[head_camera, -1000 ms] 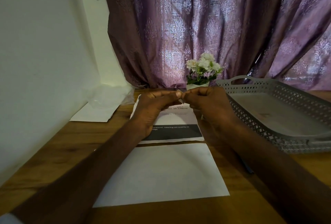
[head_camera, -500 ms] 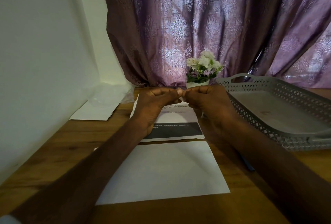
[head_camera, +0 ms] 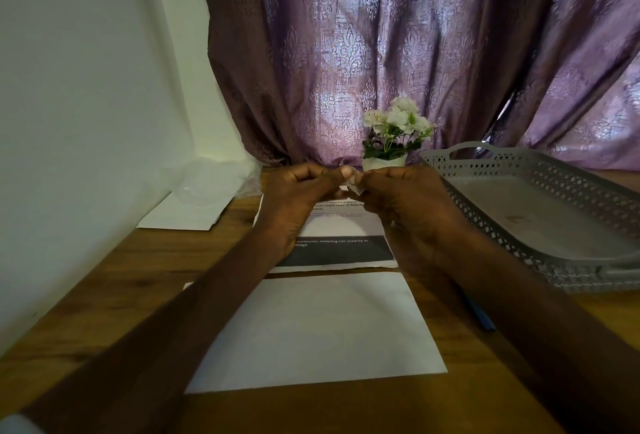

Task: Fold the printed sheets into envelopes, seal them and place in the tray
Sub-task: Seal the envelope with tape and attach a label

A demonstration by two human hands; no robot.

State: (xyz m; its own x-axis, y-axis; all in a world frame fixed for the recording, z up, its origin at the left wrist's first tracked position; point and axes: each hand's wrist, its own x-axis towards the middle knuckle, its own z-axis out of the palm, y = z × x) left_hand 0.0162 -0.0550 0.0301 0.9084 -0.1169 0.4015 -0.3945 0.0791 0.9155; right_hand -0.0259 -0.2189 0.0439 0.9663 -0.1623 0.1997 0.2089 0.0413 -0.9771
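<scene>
My left hand (head_camera: 298, 201) and my right hand (head_camera: 405, 205) meet fingertip to fingertip above the far end of a printed sheet (head_camera: 343, 248). Together they pinch a small white scrap (head_camera: 355, 187), too small to identify. The printed sheet lies flat on the wooden table and has a dark band with white text. A plain white sheet (head_camera: 322, 329) lies flat just in front of it, between my forearms. The grey perforated tray (head_camera: 519, 170) stands to the right with nothing in it.
A small white pot of white flowers (head_camera: 385, 163) stands just behind my hands, against the purple curtain. At the left wall lie clear plastic wrap (head_camera: 214, 180) and a white paper (head_camera: 187, 217). A blue pen (head_camera: 479, 315) lies beside my right forearm.
My hands have stayed together at the same spot. The small white scrap now shows a little more between the fingertips.
</scene>
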